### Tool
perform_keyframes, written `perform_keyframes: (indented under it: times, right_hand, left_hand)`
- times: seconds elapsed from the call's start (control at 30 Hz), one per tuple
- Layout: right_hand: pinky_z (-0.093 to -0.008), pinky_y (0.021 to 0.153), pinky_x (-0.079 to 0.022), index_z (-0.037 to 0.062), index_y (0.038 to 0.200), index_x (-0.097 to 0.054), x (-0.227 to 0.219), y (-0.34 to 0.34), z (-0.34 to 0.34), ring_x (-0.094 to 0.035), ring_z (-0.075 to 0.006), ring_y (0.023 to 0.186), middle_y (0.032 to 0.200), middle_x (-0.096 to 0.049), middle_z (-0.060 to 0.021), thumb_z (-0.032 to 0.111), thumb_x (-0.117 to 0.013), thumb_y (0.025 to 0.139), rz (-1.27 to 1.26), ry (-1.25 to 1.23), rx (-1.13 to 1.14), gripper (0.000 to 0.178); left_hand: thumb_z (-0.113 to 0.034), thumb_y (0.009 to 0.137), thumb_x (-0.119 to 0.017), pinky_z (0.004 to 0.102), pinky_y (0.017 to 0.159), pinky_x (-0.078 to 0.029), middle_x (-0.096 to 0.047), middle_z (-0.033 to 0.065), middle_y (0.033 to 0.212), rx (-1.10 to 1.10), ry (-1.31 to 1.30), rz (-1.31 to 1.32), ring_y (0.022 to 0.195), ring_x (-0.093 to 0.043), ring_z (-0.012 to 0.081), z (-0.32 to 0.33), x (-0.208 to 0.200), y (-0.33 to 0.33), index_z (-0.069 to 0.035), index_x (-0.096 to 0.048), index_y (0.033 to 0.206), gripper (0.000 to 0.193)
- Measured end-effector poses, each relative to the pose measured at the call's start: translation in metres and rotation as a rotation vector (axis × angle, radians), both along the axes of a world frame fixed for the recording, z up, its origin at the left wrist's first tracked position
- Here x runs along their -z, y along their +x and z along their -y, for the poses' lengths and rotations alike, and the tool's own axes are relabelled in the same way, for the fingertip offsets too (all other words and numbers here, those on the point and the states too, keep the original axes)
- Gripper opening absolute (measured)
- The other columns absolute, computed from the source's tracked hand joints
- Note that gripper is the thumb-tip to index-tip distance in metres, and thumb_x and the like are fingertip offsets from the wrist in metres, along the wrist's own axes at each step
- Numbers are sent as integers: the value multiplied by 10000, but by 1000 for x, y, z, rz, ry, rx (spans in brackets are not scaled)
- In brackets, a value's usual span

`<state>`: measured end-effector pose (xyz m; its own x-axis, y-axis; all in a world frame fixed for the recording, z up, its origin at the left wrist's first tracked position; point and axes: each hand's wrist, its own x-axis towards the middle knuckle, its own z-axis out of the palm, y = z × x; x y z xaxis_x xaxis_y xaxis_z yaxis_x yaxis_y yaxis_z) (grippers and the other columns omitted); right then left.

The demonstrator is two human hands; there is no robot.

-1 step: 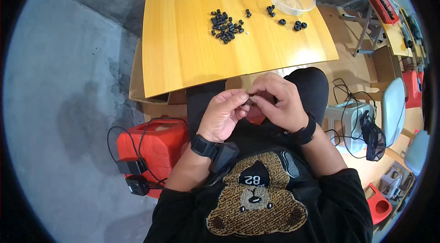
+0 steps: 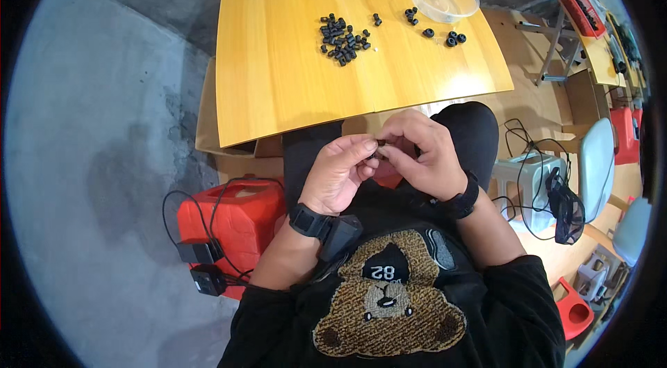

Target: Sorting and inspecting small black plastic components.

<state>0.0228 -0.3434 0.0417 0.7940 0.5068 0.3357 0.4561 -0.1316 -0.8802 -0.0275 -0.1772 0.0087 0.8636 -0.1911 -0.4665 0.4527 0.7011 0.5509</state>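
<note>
My left hand (image 2: 344, 168) and my right hand (image 2: 420, 148) meet over my lap, just in front of the table's near edge. Between their fingertips is a small black part (image 2: 379, 145), mostly covered by the fingers. Both hands pinch it, the left from its left side and the right from its right. On the table (image 2: 292, 83) lies a loose pile of small black cylindrical parts (image 2: 340, 40). A few similar black pieces (image 2: 411, 16) sit near a clear round plastic tub (image 2: 445, 0), with several thicker black round pieces (image 2: 451, 39) closer to me.
A red container (image 2: 233, 222) with black cables and boxes stands on my left, beside a grey wall (image 2: 111, 125). On my right are a pale plastic stool (image 2: 531, 191) draped with cables and a light-blue chair back (image 2: 597, 166). Farther right, another table carries a red tray (image 2: 582, 10).
</note>
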Motion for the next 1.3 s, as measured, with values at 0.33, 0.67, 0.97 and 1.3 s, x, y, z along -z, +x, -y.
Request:
perform_keyframes:
  times: [0.33, 0.67, 0.97, 1.3]
  right_hand:
    - [-209, 558, -472, -6, 870, -616, 4, -2, 1, -602, -72, 650, 681, -612, -30, 47, -633, 786, -495, 19, 9, 101]
    - [-221, 672, -508, -51, 962, -575, 8, 1, 7, -610, -99, 714, 829, -621, -44, -5, -572, 838, -706, 237, -84, 131]
    - [-224, 645, -505, -40, 937, -583, 8, -1, 5, -607, -92, 699, 801, -625, -46, 4, -589, 834, -699, 275, -103, 113]
    - [-206, 605, -495, -25, 901, -600, 11, -2, 5, -605, -76, 677, 764, -622, -33, 27, -612, 819, -606, 217, -69, 97]
  left_hand:
    - [-140, 855, -596, 179, 573, -462, -607, 8, 805, 24, 26, 7, 668, -560, 69, 0, 0, -1, -37, -593, 969, 153]
    - [-170, 856, -606, 169, 563, -445, -577, 2, 780, -51, -65, -16, 659, -520, 70, 0, 1, 0, -35, -590, 970, 178]
    - [-106, 869, -563, 189, 610, -485, -599, 50, 816, -88, -179, -11, 680, -555, 98, -2, -1, 1, 7, -578, 1007, 180]
    - [-84, 855, -580, 191, 647, -512, -609, 43, 814, -39, -172, 43, 725, -600, 102, -3, -2, 1, 16, -569, 1048, 218]
